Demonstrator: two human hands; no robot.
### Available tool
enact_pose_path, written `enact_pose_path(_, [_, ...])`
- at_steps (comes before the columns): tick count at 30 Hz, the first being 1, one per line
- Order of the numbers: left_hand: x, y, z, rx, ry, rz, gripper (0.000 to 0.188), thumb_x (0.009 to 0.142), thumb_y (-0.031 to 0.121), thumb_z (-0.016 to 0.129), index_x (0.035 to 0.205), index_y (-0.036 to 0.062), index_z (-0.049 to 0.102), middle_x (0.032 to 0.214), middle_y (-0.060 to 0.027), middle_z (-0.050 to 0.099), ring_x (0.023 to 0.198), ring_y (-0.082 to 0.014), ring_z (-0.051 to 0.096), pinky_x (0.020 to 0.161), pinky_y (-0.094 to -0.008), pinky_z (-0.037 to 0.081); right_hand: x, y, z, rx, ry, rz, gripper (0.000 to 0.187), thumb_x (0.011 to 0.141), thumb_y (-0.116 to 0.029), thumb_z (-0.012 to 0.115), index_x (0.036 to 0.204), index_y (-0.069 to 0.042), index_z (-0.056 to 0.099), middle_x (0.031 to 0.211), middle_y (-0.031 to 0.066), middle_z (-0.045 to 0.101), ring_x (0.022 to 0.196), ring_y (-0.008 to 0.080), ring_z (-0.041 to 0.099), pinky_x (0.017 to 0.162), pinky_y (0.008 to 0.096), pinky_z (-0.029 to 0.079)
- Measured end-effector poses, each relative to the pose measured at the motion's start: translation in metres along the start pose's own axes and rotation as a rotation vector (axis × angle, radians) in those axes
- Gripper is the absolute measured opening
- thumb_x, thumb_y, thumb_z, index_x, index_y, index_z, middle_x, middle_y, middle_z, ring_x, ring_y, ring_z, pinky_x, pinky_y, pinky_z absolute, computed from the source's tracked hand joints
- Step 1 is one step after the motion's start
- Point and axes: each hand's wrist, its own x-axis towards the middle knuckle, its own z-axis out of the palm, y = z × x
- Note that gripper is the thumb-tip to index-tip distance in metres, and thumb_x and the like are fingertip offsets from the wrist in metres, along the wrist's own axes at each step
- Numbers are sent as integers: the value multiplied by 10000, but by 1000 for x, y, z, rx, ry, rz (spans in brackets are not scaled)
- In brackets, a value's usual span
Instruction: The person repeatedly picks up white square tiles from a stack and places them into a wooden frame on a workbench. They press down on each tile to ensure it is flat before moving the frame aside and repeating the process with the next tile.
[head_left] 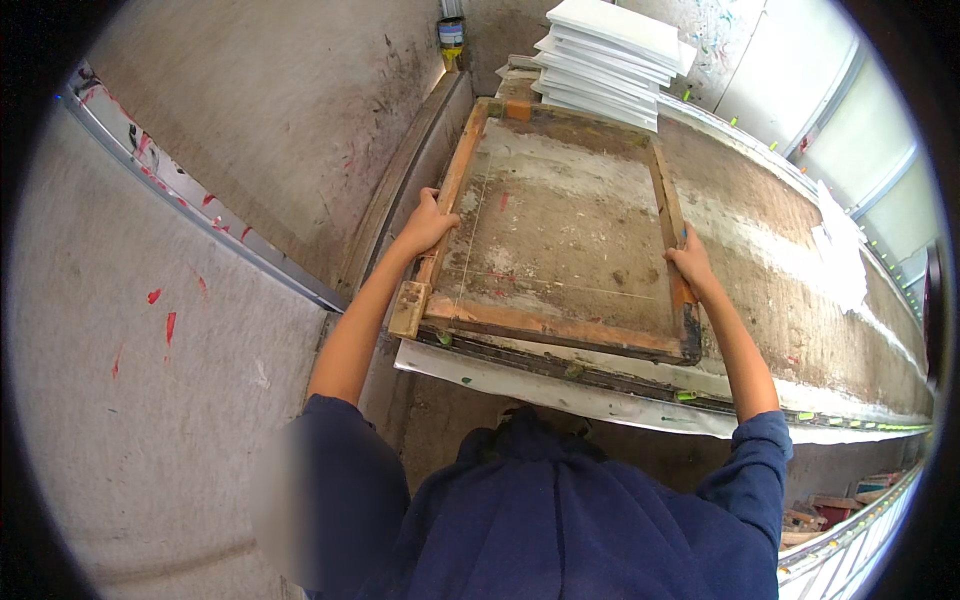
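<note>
A wooden screen-printing frame (540, 323) with stained brown bars lies over the long worktable (790, 260). Through its see-through mesh I can make out the blotchy surface below. My left hand (430, 222) is closed round the left bar, thumb on top. On the right bar, my right hand (692, 262) grips at about mid-length, its thumb lying over the inner edge. A small pale wooden block (408, 310) is fixed at the frame's near left corner. Whether the frame rests on the table or is slightly raised, I cannot tell.
Behind the frame rises a stack of white sheets or boards (610, 60). A paint-smeared can (452, 40) stands at the far left corner. Green clips (686, 396) line the table's edges. White material (842, 255) lies at the right. A paint-marked wall (290, 110) borders the left.
</note>
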Motion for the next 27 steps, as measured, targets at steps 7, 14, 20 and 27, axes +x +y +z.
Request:
enact_pose_path(7, [22, -26, 23, 18, 53, 77, 667, 761, 203, 636, 1260, -39, 267, 1125, -296, 517, 1021, -387, 547, 878, -426, 417, 12, 25, 33, -102, 159, -126, 780, 755, -132, 613, 1410, -26, 204, 1254, 285, 457, 1037, 384, 538, 879, 420, 419])
enact_pose_path(14, [23, -66, 45, 170, 196, 180, 629, 780, 210, 656, 1264, -57, 358, 1170, -260, 501, 1098, -383, 483, 951, -429, 371, 15, 43, 61, -258, 191, -165, 755, 732, -98, 608, 1361, 65, 225, 1158, 353, 419, 1060, 465, 417, 930, 477, 345])
enact_pose_path(20, [23, -63, 50, 130, 224, 162, 591, 769, 203, 665, 1230, -64, 410, 1164, -250, 504, 1122, -383, 459, 958, -428, 361, 23, 63, 71, -269, 312, -246, 725, 698, -80, 622, 1325, 51, 282, 1188, 303, 328, 1090, 456, 322, 937, 495, 305])
enact_pose_path(27, [21, -68, 48, 95, 187, 177, 603, 756, 183, 660, 1233, -57, 380, 1138, -267, 508, 1066, -410, 484, 919, -425, 389, 1, 63, 73, -249, 314, -189, 734, 683, -67, 629, 1316, 61, 280, 1078, 266, 341, 1038, 417, 342, 928, 470, 295])
